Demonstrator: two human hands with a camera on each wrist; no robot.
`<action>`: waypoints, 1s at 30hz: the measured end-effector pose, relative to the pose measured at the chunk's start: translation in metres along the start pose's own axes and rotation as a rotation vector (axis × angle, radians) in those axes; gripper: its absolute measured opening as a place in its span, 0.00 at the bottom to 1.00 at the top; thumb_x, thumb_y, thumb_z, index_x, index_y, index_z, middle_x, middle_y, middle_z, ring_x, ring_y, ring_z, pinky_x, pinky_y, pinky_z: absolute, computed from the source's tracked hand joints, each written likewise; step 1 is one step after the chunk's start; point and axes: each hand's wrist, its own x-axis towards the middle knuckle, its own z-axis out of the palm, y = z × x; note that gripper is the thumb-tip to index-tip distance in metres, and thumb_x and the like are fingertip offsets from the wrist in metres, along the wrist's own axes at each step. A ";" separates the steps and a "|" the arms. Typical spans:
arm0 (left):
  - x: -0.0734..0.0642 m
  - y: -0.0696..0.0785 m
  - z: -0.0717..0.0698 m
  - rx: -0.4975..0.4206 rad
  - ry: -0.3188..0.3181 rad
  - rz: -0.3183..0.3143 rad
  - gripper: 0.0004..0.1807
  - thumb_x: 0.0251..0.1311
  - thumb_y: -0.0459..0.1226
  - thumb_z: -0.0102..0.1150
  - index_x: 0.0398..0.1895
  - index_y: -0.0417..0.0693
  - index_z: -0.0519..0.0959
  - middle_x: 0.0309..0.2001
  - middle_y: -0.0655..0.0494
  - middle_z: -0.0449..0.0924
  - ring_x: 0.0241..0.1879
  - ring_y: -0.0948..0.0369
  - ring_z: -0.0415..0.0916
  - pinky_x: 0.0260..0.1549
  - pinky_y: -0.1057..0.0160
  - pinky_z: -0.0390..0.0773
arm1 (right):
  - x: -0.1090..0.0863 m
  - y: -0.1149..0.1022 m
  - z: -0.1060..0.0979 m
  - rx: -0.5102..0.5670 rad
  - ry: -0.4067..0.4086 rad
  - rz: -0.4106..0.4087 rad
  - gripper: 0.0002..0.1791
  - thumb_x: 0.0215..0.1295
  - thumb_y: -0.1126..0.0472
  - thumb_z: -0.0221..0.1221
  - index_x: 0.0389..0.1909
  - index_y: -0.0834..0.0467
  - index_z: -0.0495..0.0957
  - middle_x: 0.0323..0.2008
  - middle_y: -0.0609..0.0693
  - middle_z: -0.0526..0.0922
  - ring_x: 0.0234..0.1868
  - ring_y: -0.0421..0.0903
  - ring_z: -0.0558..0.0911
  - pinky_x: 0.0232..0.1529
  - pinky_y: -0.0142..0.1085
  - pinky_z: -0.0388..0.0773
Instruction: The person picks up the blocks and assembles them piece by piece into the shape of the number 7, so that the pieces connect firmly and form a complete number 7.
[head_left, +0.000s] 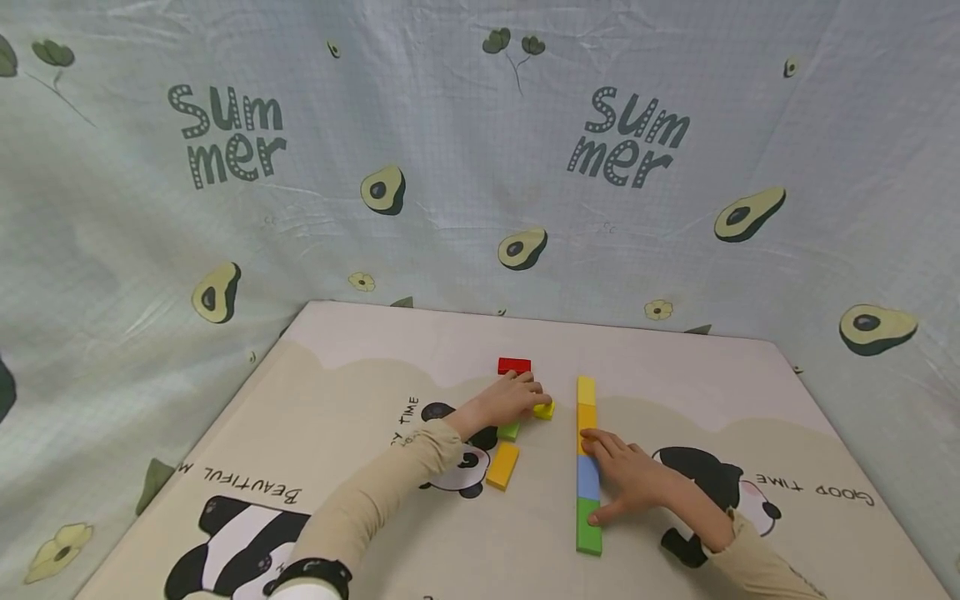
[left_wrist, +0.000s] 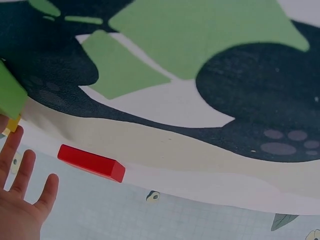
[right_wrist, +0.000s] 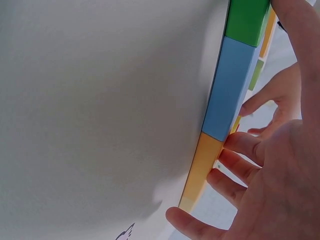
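On the right of the head view, a straight row of toy blocks runs away from me: a green block [head_left: 588, 537], a blue block [head_left: 587, 479], an orange block [head_left: 587, 416] and, farthest, a yellow block [head_left: 586, 390]. My right hand [head_left: 633, 479] rests along its right side, fingers spread, thumb at the green block and fingertips by the orange one. My left hand [head_left: 506, 402] reaches across to a small loose yellow block [head_left: 545, 411], which its fingertips seem to pinch; the grip is partly hidden. Beneath that hand lies a light green block [head_left: 508, 431].
A red block [head_left: 514, 365] lies just beyond my left hand. Nearer me is a loose orange block [head_left: 502, 465]. The table mat [head_left: 450, 558] carries panda prints and lettering, and a printed curtain [head_left: 450, 108] rises behind its far edge.
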 end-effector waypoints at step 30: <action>0.012 -0.006 0.004 -0.096 0.011 -0.030 0.16 0.59 0.44 0.52 0.51 0.58 0.72 0.48 0.60 0.76 0.48 0.61 0.67 0.47 0.64 0.68 | 0.001 0.004 -0.002 0.015 -0.010 0.004 0.55 0.36 0.28 0.59 0.59 0.63 0.58 0.65 0.59 0.52 0.65 0.57 0.55 0.48 0.58 0.66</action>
